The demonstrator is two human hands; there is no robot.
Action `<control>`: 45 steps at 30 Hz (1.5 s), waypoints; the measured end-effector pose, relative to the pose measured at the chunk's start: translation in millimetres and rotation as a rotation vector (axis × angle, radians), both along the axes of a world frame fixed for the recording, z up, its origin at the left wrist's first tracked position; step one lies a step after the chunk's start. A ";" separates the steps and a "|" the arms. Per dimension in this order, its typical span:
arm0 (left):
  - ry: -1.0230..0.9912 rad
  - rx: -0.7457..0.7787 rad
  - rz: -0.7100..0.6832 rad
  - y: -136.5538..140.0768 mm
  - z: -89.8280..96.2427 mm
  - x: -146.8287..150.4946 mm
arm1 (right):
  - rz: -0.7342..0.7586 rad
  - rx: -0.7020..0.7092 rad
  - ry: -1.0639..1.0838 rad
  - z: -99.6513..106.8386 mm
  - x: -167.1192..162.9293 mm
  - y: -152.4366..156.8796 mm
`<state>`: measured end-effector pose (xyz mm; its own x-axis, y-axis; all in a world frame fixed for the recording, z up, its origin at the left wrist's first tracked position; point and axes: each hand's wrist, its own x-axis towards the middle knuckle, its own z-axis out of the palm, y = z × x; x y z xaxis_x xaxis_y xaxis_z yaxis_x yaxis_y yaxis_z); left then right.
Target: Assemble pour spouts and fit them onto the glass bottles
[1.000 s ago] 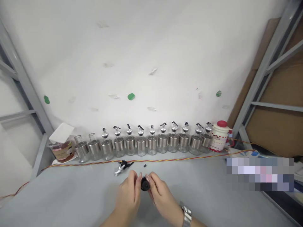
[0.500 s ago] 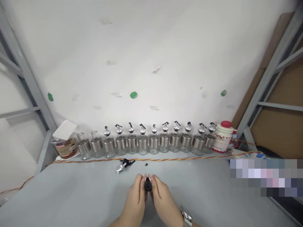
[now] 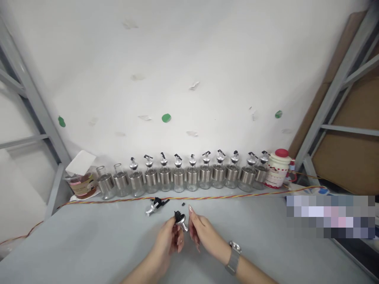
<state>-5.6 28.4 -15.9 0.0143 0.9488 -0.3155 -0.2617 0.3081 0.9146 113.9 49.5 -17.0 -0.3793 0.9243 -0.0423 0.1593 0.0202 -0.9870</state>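
Observation:
A bottle pourer spout [image 3: 181,221] with a silver body and a black ribbed stopper is pinched in my left hand [image 3: 170,238], its metal tip pointing down to the right. My right hand [image 3: 203,232] is just beside it, thumb raised and fingers loosely curled apart, with nothing visible in it. Beyond my hands lies a second silver pourer [image 3: 152,208] with black parts at its end. A tiny black piece [image 3: 183,204] rests on the table right of it.
Several glass bottles with steel sleeves [image 3: 179,176] line the wall; most carry pourers. Two at the left, including one bottle [image 3: 121,178], are uncapped. A twisted red-yellow cord [image 3: 225,198] runs before them. A tub [image 3: 83,187] stands left, a red-lidded jar [image 3: 277,171] right.
My hands have separated from their joint grip. The pourer has turned, its silver tip now showing toward the right, and it stays in my left hand while my right has let go.

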 end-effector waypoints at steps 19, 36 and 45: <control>-0.010 -0.210 -0.248 8.1 9.7 -16.9 | 0.061 0.610 -0.411 10.9 11.0 2.7; -0.355 -0.040 -0.044 15.3 17.5 -35.0 | 0.046 0.769 -0.538 -12.3 -0.3 76.6; -0.339 -0.085 -0.022 12.5 16.1 -27.9 | 0.033 0.717 -0.496 -11.6 9.0 62.1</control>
